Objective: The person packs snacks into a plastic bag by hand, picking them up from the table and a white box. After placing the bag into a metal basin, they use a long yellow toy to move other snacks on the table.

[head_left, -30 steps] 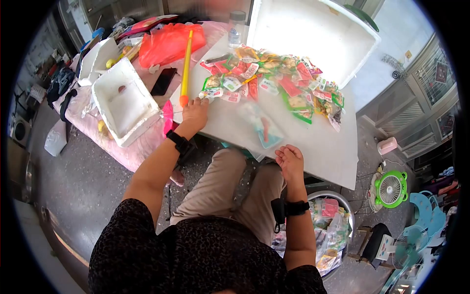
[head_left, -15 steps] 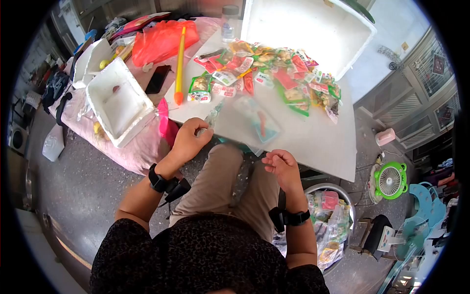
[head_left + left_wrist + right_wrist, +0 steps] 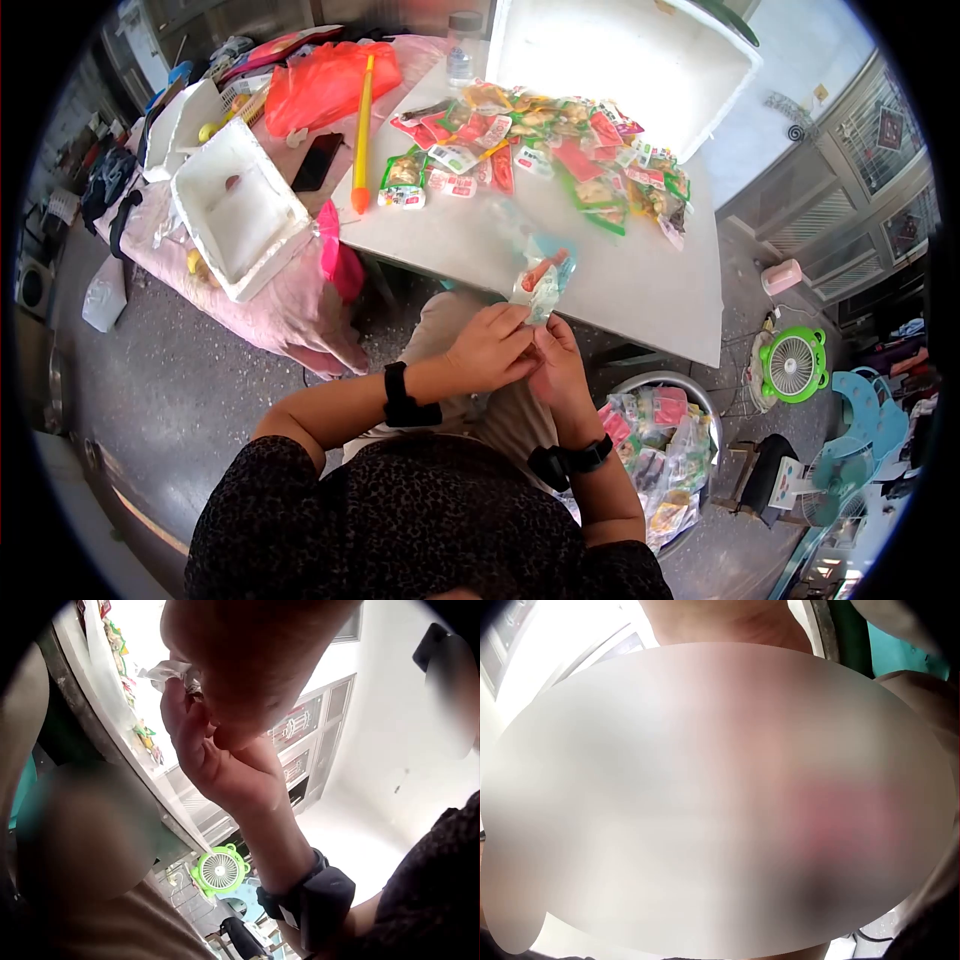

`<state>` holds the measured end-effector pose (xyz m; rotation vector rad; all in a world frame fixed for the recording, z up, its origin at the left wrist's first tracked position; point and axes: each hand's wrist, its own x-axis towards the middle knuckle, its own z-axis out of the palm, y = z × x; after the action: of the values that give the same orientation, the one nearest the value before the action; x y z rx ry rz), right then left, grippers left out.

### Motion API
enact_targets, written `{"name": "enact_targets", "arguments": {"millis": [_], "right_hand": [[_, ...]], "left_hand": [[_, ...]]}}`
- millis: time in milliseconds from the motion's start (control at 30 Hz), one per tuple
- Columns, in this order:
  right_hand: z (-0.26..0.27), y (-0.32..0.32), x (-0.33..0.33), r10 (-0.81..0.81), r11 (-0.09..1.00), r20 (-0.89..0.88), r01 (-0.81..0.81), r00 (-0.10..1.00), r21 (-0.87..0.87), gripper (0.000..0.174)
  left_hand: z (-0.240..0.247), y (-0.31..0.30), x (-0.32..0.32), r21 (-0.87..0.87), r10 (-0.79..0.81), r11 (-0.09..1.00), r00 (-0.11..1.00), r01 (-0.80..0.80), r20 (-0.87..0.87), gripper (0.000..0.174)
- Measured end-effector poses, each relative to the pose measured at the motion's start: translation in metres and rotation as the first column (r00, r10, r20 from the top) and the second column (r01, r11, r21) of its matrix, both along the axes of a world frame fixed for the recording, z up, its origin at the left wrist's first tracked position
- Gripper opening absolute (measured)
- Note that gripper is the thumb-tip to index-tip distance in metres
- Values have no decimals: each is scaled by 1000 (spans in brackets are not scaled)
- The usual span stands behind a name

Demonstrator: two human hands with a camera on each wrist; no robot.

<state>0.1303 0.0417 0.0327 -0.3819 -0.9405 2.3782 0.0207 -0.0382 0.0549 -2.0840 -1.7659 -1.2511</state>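
Observation:
Both hands meet at the table's front edge in the head view. My left hand (image 3: 490, 350) pinches a small clear plastic packet (image 3: 540, 290), its fingertips close against those of my right hand (image 3: 562, 368). The right fingers are curled at the packet's lower end. Behind it on the table lies a larger clear bag (image 3: 567, 262) with a bluish end; a reddish strip shows there. In the left wrist view, crumpled clear plastic (image 3: 169, 671) sticks out from the fingertips, with the left hand covering part of it. The right wrist view is mostly blurred.
Colourful snack packets (image 3: 540, 130) are heaped on the white table (image 3: 650, 295) before a white foam box (image 3: 620, 60). A yellow-orange stick (image 3: 363, 140) lies at the left. Below right stands a metal basin (image 3: 708, 400) of packets. A small foam box (image 3: 240, 210) rests on pink cloth.
My left hand has come back from near the heaped packets with a small clear packet, then moved right to meet the right hand. The right hand has shifted slightly down and left.

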Motion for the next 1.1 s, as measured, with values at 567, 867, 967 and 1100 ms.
{"name": "enact_targets", "arguments": {"millis": [567, 867, 967, 1100], "right_hand": [[-41, 61, 74, -264, 898, 138, 296, 955, -327, 24], [-19, 44, 73, -552, 834, 274, 518, 788, 191, 27], [-9, 38, 73, -503, 861, 402, 403, 765, 311, 30], [-9, 38, 71, -366, 917, 494, 215, 788, 337, 33]], "left_hand": [[-43, 79, -17, -352, 229, 906, 972, -234, -56, 27], [-51, 84, -36, -364, 205, 927, 933, -88, 296, 10], [-45, 82, -34, -346, 214, 934, 920, -94, 327, 9], [-46, 79, -27, -207, 208, 968, 921, -144, 331, 7]]}}
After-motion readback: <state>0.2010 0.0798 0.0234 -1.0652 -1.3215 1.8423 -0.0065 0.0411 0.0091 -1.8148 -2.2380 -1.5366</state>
